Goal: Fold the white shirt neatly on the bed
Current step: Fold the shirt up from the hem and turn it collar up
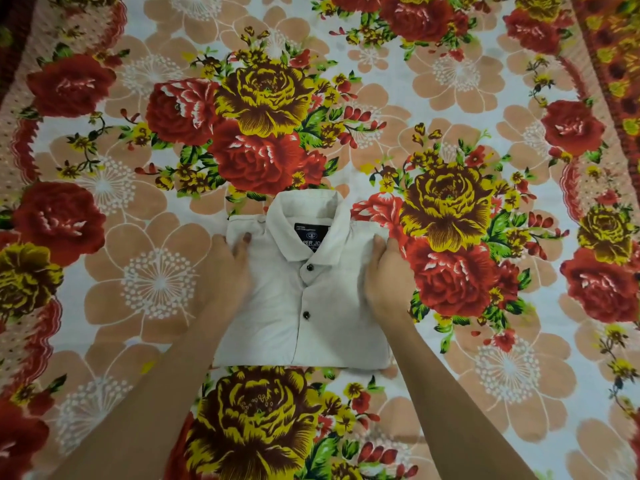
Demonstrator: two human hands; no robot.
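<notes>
Folded shirt being squared up on the bed

The bed [450, 81], under a floral sheet, carries the white shirt [304, 306] near its middle, already a compact rectangle with collar [308, 216] up and placket centred. The left hand [227, 268] and right hand [384, 275] lie flat and spread on its two side edges, holding nothing, probably pressing the folds in so they stay straight; whether fingertips tuck under the edges is hard to tell.
</notes>
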